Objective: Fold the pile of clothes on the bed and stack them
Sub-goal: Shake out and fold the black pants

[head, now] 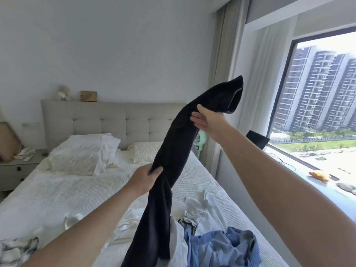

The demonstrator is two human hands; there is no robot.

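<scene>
Hanging between both hands, black garment, above bed

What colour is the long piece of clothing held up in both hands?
Black. The long garment shows plainly in the head view, the only one.

A black garment is seen against a white ribbed bedspread. White pillows are set before a pale grey tufted headboard. A light blue shirt, white clothes and a grey-and-white patterned cloth are also seen.
</scene>
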